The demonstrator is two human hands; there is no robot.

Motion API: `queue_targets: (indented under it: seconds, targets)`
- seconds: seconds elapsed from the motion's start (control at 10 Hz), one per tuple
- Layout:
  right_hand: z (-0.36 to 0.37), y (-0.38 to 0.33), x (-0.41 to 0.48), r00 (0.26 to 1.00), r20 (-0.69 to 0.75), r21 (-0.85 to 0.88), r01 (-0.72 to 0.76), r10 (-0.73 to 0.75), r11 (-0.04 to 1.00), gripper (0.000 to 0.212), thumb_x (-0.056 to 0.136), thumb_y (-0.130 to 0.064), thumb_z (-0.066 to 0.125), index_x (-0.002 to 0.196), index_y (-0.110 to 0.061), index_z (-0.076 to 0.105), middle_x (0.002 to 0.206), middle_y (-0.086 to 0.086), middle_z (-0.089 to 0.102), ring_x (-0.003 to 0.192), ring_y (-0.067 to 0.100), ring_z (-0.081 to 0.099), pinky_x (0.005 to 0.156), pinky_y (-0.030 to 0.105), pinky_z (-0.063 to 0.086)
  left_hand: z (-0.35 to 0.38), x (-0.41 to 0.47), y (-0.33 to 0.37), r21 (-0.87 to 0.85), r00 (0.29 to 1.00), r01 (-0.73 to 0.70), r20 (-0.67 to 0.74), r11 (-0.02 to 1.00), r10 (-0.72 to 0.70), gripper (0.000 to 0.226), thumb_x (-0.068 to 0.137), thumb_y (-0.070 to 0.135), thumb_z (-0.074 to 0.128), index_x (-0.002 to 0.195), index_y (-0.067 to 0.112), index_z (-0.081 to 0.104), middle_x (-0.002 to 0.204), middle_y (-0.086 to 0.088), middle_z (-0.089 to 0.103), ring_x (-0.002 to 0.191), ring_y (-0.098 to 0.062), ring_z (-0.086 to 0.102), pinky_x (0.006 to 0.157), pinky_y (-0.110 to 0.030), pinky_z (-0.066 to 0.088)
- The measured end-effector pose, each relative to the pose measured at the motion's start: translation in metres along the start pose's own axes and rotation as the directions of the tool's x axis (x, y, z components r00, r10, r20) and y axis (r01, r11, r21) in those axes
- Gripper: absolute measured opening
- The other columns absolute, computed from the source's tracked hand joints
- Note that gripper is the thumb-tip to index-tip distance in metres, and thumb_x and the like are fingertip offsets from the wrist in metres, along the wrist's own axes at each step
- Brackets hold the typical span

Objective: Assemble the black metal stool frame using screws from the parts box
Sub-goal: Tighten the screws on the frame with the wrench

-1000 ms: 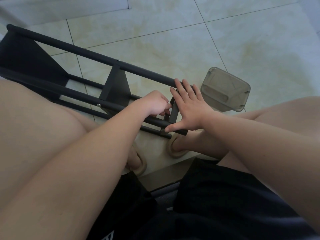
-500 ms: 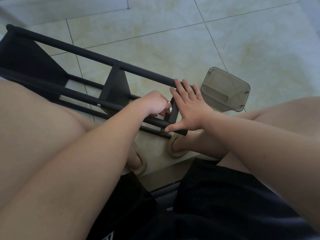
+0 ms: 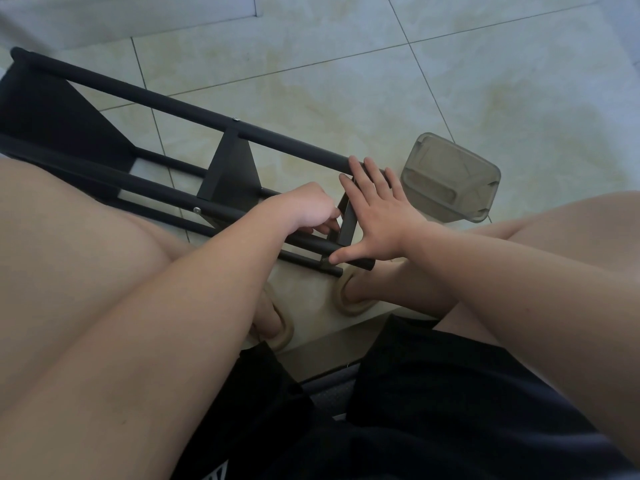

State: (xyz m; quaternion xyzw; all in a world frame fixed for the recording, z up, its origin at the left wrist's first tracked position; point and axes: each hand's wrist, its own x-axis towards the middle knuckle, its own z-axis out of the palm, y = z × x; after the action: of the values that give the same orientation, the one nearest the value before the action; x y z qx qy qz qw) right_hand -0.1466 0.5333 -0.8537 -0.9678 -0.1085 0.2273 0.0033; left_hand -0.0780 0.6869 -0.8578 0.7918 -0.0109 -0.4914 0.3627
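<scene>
Stool frame point(image 3: 156, 98) on its side on floor point(image 3: 346, 64), across feet. Right hand point(image 3: 377, 216) flat, fingers straight, bracing leg ends. Left hand point(image 3: 304, 209) curled at bracket point(image 3: 348, 220); can't tell what it holds. Keep brace firm, start screw square, hand-tight first. Parts box point(image 3: 450, 178) just beside right hand.

No real change seen. Left hand point(image 3: 304, 209), curled against frame point(image 3: 156, 99), sits at same spot as before; any finger motion too small to tell. Right hand point(image 3: 379, 216), flat on frame end, shows no shift either.
</scene>
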Motion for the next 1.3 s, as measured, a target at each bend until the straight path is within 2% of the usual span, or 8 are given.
queue_targets:
  seconds: [0.1, 0.2, 0.3, 0.5, 0.7, 1.0, 1.1, 1.3]
  targets:
    - [0.000, 0.000, 0.000, 1.000, -0.003, -0.002, 0.001, -0.001, 1.000, 0.148, 0.052, -0.105, 0.028, 0.161, -0.012, -0.006, 0.166, 0.010, -0.026, 0.152, 0.030, -0.026, 0.123, 0.053, -0.013, -0.001, -0.001, 0.001, 0.027, 1.000, 0.010, 0.018, 1.000, -0.010, 0.022, 0.098, 0.016, 0.049, 0.099, 0.011, 0.070, 0.077, 0.010, 0.077, 0.079, -0.004, 0.071, 0.074, -0.030, 0.050]
    - [0.000, 0.000, 0.000, 1.000, -0.004, -0.002, 0.001, -0.001, 1.000, 0.148, 0.052, -0.106, 0.027, 0.161, -0.012, -0.006, 0.166, 0.009, -0.026, 0.152, 0.030, -0.026, 0.123, 0.053, -0.013, -0.001, -0.003, 0.002, 0.063, 0.999, 0.007, 0.030, 0.998, -0.009, 0.021, 0.100, 0.017, 0.048, 0.094, 0.015, 0.068, 0.090, 0.005, 0.077, 0.088, -0.009, 0.070, 0.088, -0.035, 0.052]
    - [0.000, 0.000, 0.000, 1.000, -0.003, -0.001, 0.003, -0.003, 1.000, 0.148, 0.052, -0.106, 0.027, 0.161, -0.012, -0.006, 0.166, 0.009, -0.026, 0.152, 0.030, -0.026, 0.123, 0.053, -0.012, -0.002, -0.004, 0.003, 0.095, 0.999, 0.009, 0.037, 0.995, -0.012, 0.022, 0.100, 0.016, 0.048, 0.090, 0.016, 0.067, 0.094, 0.004, 0.077, 0.092, -0.011, 0.070, 0.095, -0.038, 0.052]
    - [0.000, -0.001, 0.000, 1.000, 0.000, -0.002, 0.001, -0.001, 1.000, 0.147, 0.052, -0.105, 0.028, 0.161, -0.012, -0.005, 0.166, 0.010, -0.026, 0.152, 0.030, -0.026, 0.123, 0.053, -0.012, -0.005, -0.009, 0.005, 0.177, 0.999, -0.001, 0.040, 0.984, -0.007, 0.025, 0.099, 0.015, 0.046, 0.103, 0.010, 0.070, 0.086, 0.008, 0.077, 0.094, -0.012, 0.070, 0.096, -0.039, 0.051]
    - [-0.002, 0.000, -0.001, 1.000, 0.002, -0.001, -0.001, 0.001, 1.000, 0.147, 0.053, -0.105, 0.030, 0.161, -0.012, -0.006, 0.166, 0.010, -0.026, 0.152, 0.030, -0.026, 0.123, 0.053, -0.012, -0.007, -0.011, 0.003, 0.256, 0.998, -0.023, 0.064, 0.967, 0.007, 0.024, 0.099, 0.014, 0.046, 0.090, 0.014, 0.069, 0.094, 0.003, 0.077, 0.104, -0.022, 0.069, 0.104, -0.046, 0.047]
    - [-0.002, -0.001, -0.001, 1.000, 0.011, 0.008, -0.003, 0.003, 1.000, 0.147, 0.052, -0.105, 0.029, 0.161, -0.012, -0.007, 0.165, 0.009, -0.027, 0.152, 0.029, -0.027, 0.123, 0.053, -0.012, -0.009, -0.010, 0.000, 0.407, 0.995, -0.063, 0.098, 0.911, 0.025, 0.025, 0.098, 0.012, 0.051, 0.107, 0.001, 0.071, 0.114, -0.015, 0.072, 0.112, -0.032, 0.065, 0.105, -0.050, 0.046]
    - [-0.003, -0.001, -0.001, 1.000, 0.013, 0.010, -0.003, 0.003, 1.000, 0.147, 0.052, -0.105, 0.028, 0.161, -0.012, -0.007, 0.165, 0.009, -0.027, 0.152, 0.029, -0.027, 0.123, 0.054, -0.011, -0.010, -0.013, 0.002, 0.481, 0.992, -0.092, 0.116, 0.872, 0.040, 0.024, 0.097, 0.014, 0.052, 0.105, 0.006, 0.073, 0.115, -0.013, 0.072, 0.111, -0.032, 0.063, 0.104, -0.049, 0.046]
    - [-0.002, 0.000, -0.001, 1.000, 0.011, 0.016, -0.002, 0.002, 1.000, 0.147, 0.052, -0.105, 0.028, 0.161, -0.012, -0.007, 0.165, 0.009, -0.027, 0.152, 0.030, -0.027, 0.123, 0.054, -0.011, -0.011, -0.018, 0.005, 0.552, 0.993, -0.105, 0.109, 0.827, 0.053, 0.025, 0.099, 0.015, 0.051, 0.110, 0.009, 0.073, 0.112, -0.011, 0.069, 0.104, -0.029, 0.062, 0.093, -0.040, 0.048]
